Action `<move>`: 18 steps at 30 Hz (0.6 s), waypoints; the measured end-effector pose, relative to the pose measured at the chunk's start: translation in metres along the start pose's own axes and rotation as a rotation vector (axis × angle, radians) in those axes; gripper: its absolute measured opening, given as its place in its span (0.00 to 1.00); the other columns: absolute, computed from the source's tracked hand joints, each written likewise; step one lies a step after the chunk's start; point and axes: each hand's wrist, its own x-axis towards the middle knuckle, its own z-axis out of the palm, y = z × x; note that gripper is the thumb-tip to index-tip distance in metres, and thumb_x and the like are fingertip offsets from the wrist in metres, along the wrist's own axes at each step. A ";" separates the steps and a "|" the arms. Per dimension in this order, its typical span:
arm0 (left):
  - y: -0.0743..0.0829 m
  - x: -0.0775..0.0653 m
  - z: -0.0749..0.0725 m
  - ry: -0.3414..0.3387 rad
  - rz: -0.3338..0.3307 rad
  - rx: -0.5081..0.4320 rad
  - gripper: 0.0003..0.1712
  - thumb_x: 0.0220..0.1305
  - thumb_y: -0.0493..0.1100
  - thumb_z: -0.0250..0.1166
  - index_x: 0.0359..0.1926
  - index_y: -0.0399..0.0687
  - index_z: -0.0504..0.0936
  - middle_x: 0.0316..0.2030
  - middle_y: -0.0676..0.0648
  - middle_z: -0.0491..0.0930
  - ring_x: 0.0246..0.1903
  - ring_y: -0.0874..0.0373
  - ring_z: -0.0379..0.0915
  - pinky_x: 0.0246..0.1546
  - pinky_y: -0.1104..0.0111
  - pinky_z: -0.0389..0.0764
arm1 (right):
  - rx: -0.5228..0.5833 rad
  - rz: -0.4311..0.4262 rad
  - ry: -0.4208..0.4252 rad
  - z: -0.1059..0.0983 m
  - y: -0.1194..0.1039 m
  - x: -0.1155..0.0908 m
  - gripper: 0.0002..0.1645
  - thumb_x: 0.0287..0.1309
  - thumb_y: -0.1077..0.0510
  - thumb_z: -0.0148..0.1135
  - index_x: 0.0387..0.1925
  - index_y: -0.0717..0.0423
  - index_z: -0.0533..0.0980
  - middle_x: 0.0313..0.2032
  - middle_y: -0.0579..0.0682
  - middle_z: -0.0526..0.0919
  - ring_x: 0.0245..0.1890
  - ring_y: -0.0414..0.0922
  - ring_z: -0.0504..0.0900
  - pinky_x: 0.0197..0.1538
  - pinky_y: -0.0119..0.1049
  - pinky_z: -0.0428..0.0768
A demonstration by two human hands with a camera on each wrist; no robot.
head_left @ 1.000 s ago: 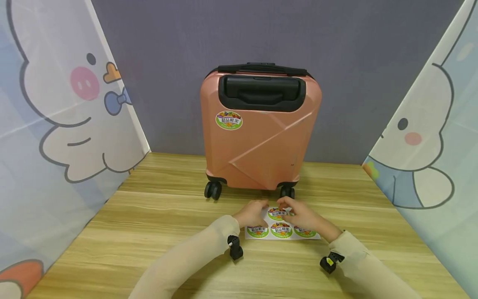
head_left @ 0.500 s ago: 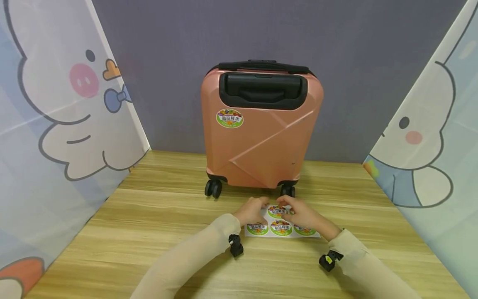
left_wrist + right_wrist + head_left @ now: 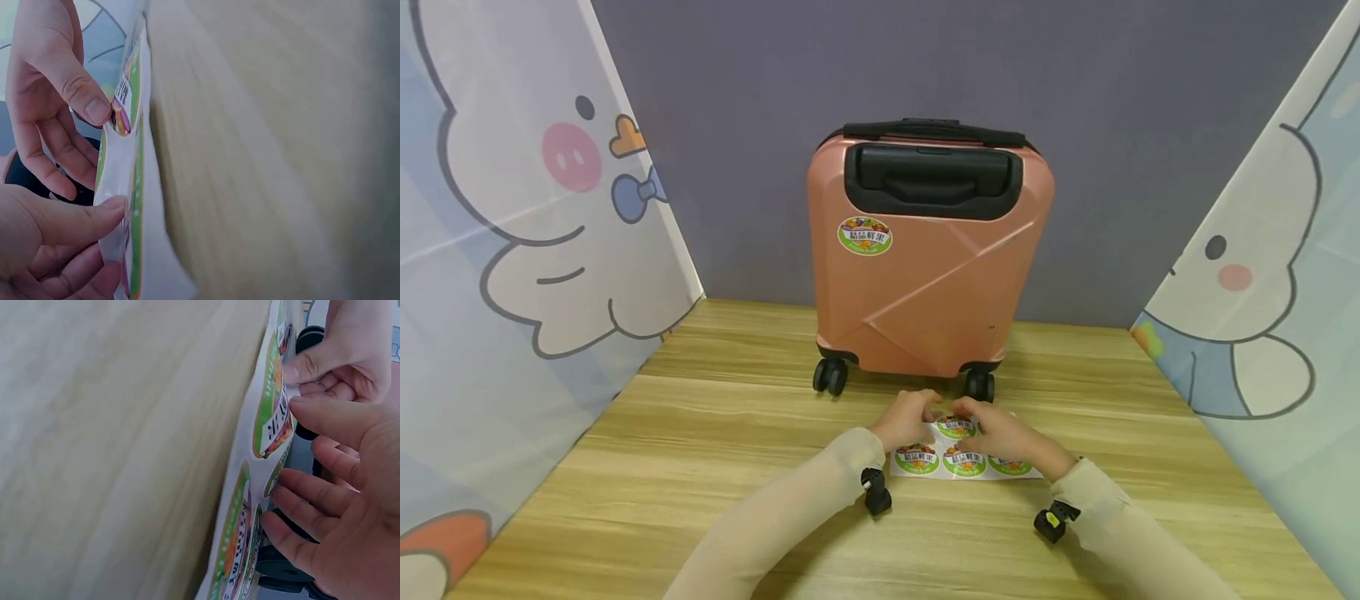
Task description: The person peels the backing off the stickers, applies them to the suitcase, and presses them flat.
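A white sheet of oval fruit stickers (image 3: 925, 475) lies on the wooden table in front of a pink suitcase (image 3: 925, 292). My left hand (image 3: 904, 418) is at the sheet's left part; in the left wrist view its thumb and curled fingers (image 3: 59, 228) pinch the sheet. Over the upper right part is my right hand (image 3: 1011, 437). Its thumb touches the sheet beside a sticker (image 3: 275, 425) in the right wrist view, while the other fingers, loosely bent and spread, reach the far side. The right hand covers some of the stickers.
One matching oval sticker (image 3: 865, 237) is on the suitcase's upper left front. Black wheels (image 3: 980, 385) stand just behind the sheet. A grey panel (image 3: 760, 167) rises at the back, and cartoon-printed cloths (image 3: 572, 275) flank the table.
My right hand has shifted slightly left over the sheet. My left thumb has moved up a little, so more of the lower left sticker shows. The suitcase stands where it was.
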 end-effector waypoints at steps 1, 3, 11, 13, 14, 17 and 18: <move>-0.001 0.000 0.000 0.013 0.006 -0.010 0.35 0.47 0.27 0.77 0.60 0.38 0.77 0.31 0.50 0.84 0.38 0.53 0.79 0.47 0.61 0.81 | -0.004 -0.004 -0.002 0.001 0.000 0.001 0.35 0.59 0.55 0.71 0.62 0.67 0.69 0.57 0.65 0.77 0.57 0.63 0.75 0.54 0.59 0.77; -0.003 0.001 -0.001 0.033 0.015 -0.046 0.33 0.48 0.24 0.74 0.58 0.37 0.78 0.29 0.50 0.83 0.35 0.56 0.79 0.45 0.60 0.82 | -0.008 -0.014 0.005 0.001 0.000 0.002 0.34 0.58 0.57 0.72 0.62 0.67 0.69 0.57 0.65 0.77 0.57 0.63 0.75 0.55 0.59 0.76; -0.005 0.004 -0.017 0.037 0.049 -0.132 0.33 0.46 0.23 0.75 0.57 0.36 0.80 0.26 0.49 0.86 0.26 0.61 0.81 0.33 0.70 0.83 | -0.022 -0.052 0.054 -0.006 -0.004 0.003 0.33 0.57 0.59 0.72 0.61 0.68 0.70 0.56 0.62 0.78 0.54 0.61 0.75 0.51 0.52 0.79; -0.003 0.002 -0.021 0.033 0.046 -0.141 0.34 0.47 0.24 0.75 0.58 0.38 0.80 0.26 0.50 0.86 0.26 0.61 0.81 0.34 0.70 0.83 | -0.015 -0.053 0.062 -0.008 -0.006 0.003 0.33 0.58 0.58 0.72 0.61 0.66 0.71 0.55 0.61 0.78 0.53 0.59 0.75 0.49 0.49 0.78; -0.003 0.001 -0.023 0.032 0.040 -0.147 0.34 0.47 0.24 0.75 0.58 0.39 0.80 0.26 0.50 0.85 0.26 0.61 0.81 0.34 0.69 0.83 | -0.014 -0.054 0.064 -0.009 -0.007 0.003 0.33 0.58 0.57 0.72 0.61 0.65 0.71 0.55 0.60 0.78 0.53 0.58 0.75 0.48 0.47 0.78; 0.001 -0.002 -0.027 0.033 0.038 -0.154 0.32 0.48 0.25 0.75 0.58 0.41 0.81 0.25 0.51 0.85 0.26 0.62 0.81 0.35 0.69 0.83 | -0.017 -0.069 0.069 -0.010 -0.009 0.003 0.32 0.59 0.55 0.71 0.61 0.63 0.71 0.56 0.58 0.78 0.52 0.56 0.74 0.47 0.46 0.77; 0.003 -0.003 -0.028 0.035 0.041 -0.156 0.32 0.48 0.25 0.75 0.57 0.41 0.82 0.25 0.52 0.85 0.26 0.63 0.80 0.36 0.69 0.83 | -0.015 -0.070 0.069 -0.010 -0.010 0.002 0.32 0.59 0.54 0.71 0.61 0.61 0.72 0.56 0.57 0.78 0.52 0.55 0.74 0.47 0.45 0.76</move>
